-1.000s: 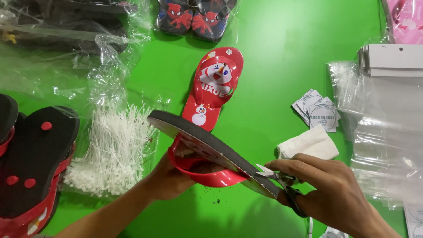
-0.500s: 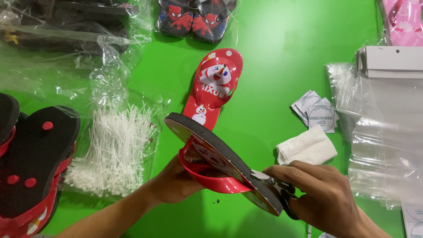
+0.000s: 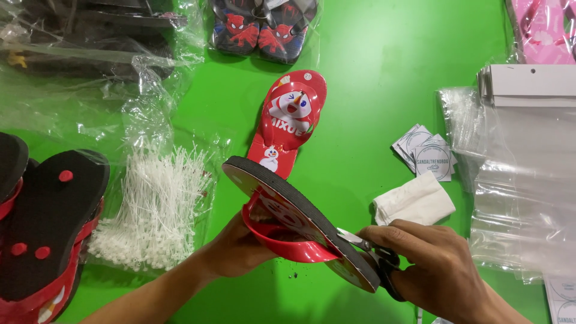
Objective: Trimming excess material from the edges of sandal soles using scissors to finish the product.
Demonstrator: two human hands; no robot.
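Note:
My left hand [image 3: 237, 249] grips a red flip-flop [image 3: 294, 216] by its red strap, holding it tilted on edge so its black sole faces up. My right hand [image 3: 435, 273] holds small black-handled scissors [image 3: 366, 249], whose blades touch the sandal's edge near the heel. A matching red flip-flop [image 3: 291, 120] with a snowman picture lies flat on the green table [image 3: 384, 60] just beyond.
A heap of white plastic tag fasteners [image 3: 153, 204] lies at left beside red-and-black sandals [image 3: 45, 228]. Bagged dark sandals [image 3: 261, 27] sit at the top. Round paper labels [image 3: 426, 153], a folded white cloth [image 3: 414, 201] and clear plastic bags [image 3: 522, 180] lie at right.
The held flip-flop has shifted slightly right and lower, tilting more. My right hand with the scissors has moved along the sandal's heel edge.

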